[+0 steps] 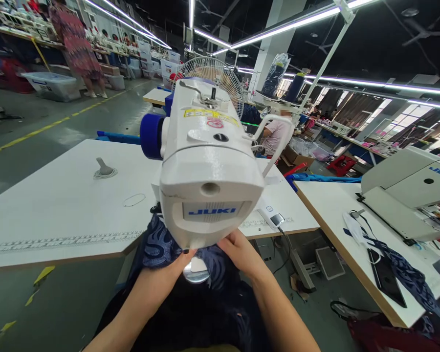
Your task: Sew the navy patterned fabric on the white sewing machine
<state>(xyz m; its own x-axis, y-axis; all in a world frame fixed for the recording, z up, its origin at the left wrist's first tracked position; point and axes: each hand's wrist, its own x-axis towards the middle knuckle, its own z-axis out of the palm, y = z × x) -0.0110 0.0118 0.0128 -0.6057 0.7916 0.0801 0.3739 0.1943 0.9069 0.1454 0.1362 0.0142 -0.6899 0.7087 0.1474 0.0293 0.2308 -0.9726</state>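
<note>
A white JUKI sewing machine (210, 168) fills the middle of the head view, its end facing me. Navy fabric with a raised swirl pattern (156, 244) hangs around the machine's narrow lower arm (197, 271) and down over my lap. To the left of that arm, my left hand (165, 281) is closed on the fabric, thumb on top beneath the machine head. My right hand (242, 252) pinches the fabric on the other side, its fingertips partly behind the head. The needle area is hidden from me.
On the white table (58, 195) are a ruler strip (69, 240), a grey object with coiled cord (104, 168) and a small control box (273, 217). A second machine (414, 190), a phone (385, 276) and navy fabric lie rightward. A fan (238, 88) stands behind; people are farther off.
</note>
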